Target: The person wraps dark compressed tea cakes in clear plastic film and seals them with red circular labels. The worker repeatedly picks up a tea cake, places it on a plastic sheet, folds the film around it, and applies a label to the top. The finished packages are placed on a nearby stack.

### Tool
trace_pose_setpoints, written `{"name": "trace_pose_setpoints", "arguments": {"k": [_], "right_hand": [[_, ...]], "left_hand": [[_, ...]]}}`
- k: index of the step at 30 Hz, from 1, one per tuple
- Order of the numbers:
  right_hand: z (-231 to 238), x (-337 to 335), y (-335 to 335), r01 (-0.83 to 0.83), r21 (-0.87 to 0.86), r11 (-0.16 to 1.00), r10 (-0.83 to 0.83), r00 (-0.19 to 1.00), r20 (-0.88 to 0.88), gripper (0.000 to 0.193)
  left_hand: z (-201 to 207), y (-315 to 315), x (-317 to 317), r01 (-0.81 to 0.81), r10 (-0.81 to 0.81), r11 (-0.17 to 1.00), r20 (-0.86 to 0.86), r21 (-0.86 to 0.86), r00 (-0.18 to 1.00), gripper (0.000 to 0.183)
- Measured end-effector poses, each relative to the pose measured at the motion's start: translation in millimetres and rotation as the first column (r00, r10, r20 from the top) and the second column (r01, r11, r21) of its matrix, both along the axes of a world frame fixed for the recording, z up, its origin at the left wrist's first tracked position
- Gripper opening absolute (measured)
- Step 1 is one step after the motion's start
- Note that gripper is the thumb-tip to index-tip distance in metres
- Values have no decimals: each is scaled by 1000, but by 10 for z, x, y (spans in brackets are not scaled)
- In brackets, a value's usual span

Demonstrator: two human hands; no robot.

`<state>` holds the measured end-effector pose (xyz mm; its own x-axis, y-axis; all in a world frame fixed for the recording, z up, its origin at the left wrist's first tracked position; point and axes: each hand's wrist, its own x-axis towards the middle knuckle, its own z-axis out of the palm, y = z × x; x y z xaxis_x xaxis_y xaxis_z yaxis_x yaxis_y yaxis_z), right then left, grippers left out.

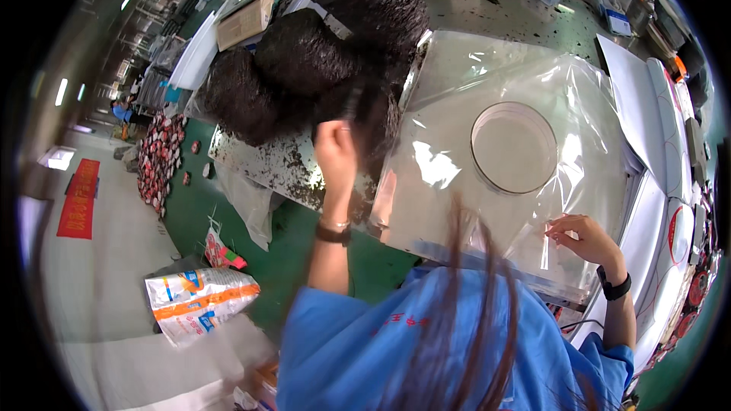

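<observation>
Brown hair [451, 278] hangs closest; dark mounds [304, 53] look rough (crumbs [313, 176] alongside).

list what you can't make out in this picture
All in the head view:
- Left hand: motion blur hides its fingers and whatever may be in them, against the dark mounds.
- Right hand: whether it pinches the film or only touches it; too small, with glare nearby.
- Back mound: top cut off by the upper edge.
- Film's near edge: partly hidden by hair.
- Far person: too small.
</observation>
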<state>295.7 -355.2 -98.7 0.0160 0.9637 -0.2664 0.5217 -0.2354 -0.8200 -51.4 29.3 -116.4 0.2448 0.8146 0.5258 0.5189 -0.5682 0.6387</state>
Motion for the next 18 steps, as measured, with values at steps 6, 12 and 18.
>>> {"name": "trace_pose_setpoints", "arguments": {"k": [6, 12, 18], "right_hand": [[-92, 2, -67, 20, 44, 999, -21, 1000, 11, 20], [-95, 5, -73, -31, 89, 996, 21, 994, 110, 17], [326, 15, 35, 113, 36, 993, -119, 960, 254, 17]], "left_hand": [[899, -249, 329, 396, -164, 918, 885, -25, 436, 11], [315, -982, 1182, 732, -689, 660, 253, -167, 679, 7], [-128, -1177, 1553, 867, -908, 420, -112, -267, 405, 27]]}}
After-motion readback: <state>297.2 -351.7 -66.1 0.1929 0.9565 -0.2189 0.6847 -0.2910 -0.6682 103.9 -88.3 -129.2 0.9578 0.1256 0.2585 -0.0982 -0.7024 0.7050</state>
